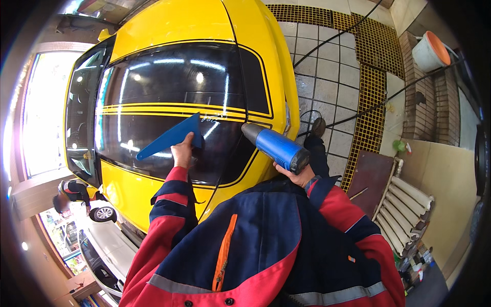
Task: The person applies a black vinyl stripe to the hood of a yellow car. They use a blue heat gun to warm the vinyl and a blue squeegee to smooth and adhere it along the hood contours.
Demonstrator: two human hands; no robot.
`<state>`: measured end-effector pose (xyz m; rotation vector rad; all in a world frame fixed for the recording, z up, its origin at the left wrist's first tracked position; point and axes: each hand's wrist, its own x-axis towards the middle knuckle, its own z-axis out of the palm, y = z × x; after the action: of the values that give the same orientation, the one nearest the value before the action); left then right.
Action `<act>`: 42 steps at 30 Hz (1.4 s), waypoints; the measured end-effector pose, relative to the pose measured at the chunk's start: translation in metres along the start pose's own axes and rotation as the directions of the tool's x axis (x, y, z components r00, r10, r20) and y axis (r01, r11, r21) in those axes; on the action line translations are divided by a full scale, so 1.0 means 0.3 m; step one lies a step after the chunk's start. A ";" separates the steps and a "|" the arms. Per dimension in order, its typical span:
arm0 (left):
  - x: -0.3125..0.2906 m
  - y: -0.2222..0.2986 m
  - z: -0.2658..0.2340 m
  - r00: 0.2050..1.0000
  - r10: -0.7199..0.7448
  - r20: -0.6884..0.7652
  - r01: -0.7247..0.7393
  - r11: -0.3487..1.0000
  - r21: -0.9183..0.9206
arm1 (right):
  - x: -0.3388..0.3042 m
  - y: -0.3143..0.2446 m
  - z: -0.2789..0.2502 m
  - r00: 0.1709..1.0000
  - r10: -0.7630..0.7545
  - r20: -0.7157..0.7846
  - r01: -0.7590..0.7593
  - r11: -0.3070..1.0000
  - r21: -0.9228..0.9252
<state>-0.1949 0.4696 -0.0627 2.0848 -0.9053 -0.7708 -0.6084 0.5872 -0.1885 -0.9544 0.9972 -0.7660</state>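
Note:
A yellow car (176,20) fills the space ahead of me, its black bonnet (169,94) crossed by thin yellow stripes and bright light reflections. My left hand (181,152) is closed on a flat blue triangular squeegee (169,139), which lies over the bonnet; I cannot tell whether its edge presses on the surface. In my right hand (298,177) is a blue heat gun (276,147), its dark nozzle pointing left at the bonnet's front edge. Its grip is mostly hidden by the body of the tool. Some pale marks (214,117) show on the bonnet near the squeegee's tip.
Black hoses (353,110) run across the tiled floor (314,66) and yellow drain grating (372,112) at right. A white bucket (428,53) with an orange inside stands beyond. A ribbed radiator (404,207) is at lower right. At far left, a person (76,192) bends near a white car (110,245).

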 end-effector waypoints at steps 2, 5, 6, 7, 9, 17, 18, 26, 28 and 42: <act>0.001 -0.008 0.021 0.999 0.008 0.042 -0.008 1.000 0.011 | 0.012 0.008 0.015 0.996 -0.084 -0.030 0.080 0.990 -0.115; 0.005 -0.034 0.041 0.985 0.159 0.067 -0.160 0.987 -0.002 | 0.018 0.015 0.036 0.993 -0.109 -0.040 0.101 0.981 -0.163; 0.008 -0.041 0.045 0.976 0.208 0.062 -0.208 0.978 -0.010 | 0.017 0.014 0.040 0.998 -0.046 -0.035 0.042 0.992 -0.117; 0.009 -0.047 0.038 0.977 0.203 0.061 -0.209 0.970 0.122 | 0.015 0.013 0.043 0.992 -0.119 -0.037 0.110 0.977 -0.183; 0.004 -0.051 0.020 0.974 0.212 0.084 -0.228 0.926 0.301 | 0.005 0.007 0.039 0.997 -0.076 -0.031 0.072 0.988 -0.135; -0.130 0.047 -0.107 0.494 0.706 0.507 -0.863 0.330 0.382 | -0.031 -0.049 0.006 0.995 -0.073 -0.067 0.064 0.990 -0.129; -0.133 0.062 -0.104 0.441 0.692 0.572 -0.890 0.256 0.377 | -0.032 -0.060 0.007 0.997 -0.023 -0.074 0.021 0.999 -0.029; -0.032 0.119 -0.043 0.324 0.711 0.624 -0.944 0.207 0.256 | -0.026 -0.106 0.018 0.998 -0.014 -0.054 0.011 0.999 -0.043; 0.013 0.132 -0.029 0.297 0.722 0.625 -0.954 0.209 0.213 | -0.026 -0.106 0.017 0.999 -0.023 -0.045 0.018 0.995 -0.100; -0.067 0.096 -0.036 0.575 0.672 0.468 -0.779 0.624 0.061 | -0.028 -0.233 0.015 0.990 -0.110 -0.089 0.107 0.994 -0.037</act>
<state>-0.2086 0.4753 -0.0293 1.4910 -2.0451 -0.6293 -0.6142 0.5683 -0.1208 -1.0151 1.0461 -0.8934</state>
